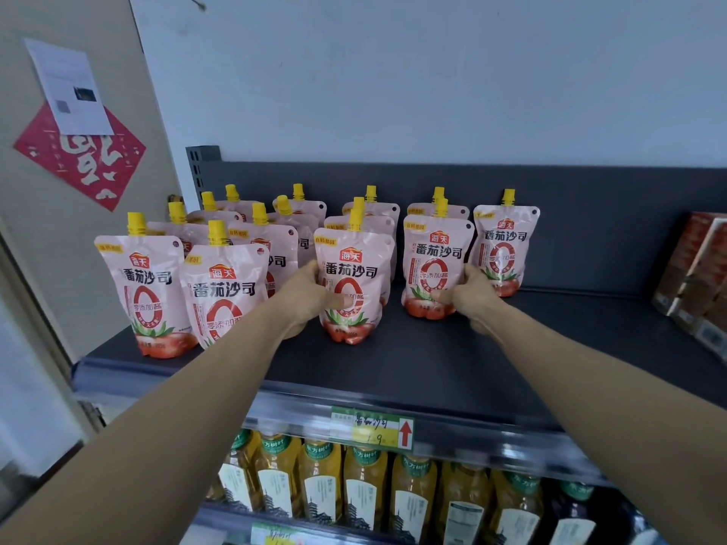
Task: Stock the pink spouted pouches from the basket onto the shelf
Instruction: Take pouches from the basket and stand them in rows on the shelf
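Pouches: left hand (310,295) gripped centre pouch (353,285), right hand (472,295) gripped neighbouring pouch (434,265); release risked toppling both, soft bases.

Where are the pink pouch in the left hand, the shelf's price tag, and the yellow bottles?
Pink spouted pouch (356,269), head view: front label.
Green-yellow price tag (371,426), head view: centre.
Yellow drink bottles (364,485), head view: one bottle's body.

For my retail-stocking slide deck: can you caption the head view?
Left hand and right hand each set an upright pink spouted pouch on the dark shelf.
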Tool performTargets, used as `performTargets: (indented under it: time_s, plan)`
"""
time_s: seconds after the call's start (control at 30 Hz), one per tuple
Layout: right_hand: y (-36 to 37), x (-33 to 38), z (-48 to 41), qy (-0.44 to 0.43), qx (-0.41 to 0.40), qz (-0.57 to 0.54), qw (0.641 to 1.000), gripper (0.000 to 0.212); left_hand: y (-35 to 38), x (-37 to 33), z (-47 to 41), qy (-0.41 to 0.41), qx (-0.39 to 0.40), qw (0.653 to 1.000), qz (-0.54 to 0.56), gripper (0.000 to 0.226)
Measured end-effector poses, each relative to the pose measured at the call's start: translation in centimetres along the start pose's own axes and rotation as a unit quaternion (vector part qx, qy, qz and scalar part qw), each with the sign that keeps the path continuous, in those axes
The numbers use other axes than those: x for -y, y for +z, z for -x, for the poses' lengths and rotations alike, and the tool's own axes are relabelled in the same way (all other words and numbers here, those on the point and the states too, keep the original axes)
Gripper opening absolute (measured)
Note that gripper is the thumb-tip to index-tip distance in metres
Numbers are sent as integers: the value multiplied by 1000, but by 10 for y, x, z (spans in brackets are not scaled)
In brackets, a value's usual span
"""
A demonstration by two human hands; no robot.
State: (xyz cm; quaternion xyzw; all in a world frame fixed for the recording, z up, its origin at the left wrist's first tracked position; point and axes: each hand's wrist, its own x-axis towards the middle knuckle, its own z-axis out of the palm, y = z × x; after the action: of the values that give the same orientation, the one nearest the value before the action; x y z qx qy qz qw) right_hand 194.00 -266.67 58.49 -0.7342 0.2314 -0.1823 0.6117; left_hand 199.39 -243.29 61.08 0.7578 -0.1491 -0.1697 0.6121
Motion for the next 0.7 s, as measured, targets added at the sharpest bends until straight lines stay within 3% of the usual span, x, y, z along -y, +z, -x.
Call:
performTargets:
  time_s: [0.2,0.33,0.53,0.7]
  plan:
    - [0,-1,-2,2,10,17,1000,59,6,-5,7,22,-42,999,-4,72]
    - [-1,-6,0,11,1,35,999,62,13,-9,19,57,-77,992,-77,70]
    - [-1,-5,5,4,-17,37,999,57,16,-11,31,95,-123,975,-157,85]
    - [0,-7,6,13,-15,28,999,67,17,-19,47,126,-145,961,-199,85]
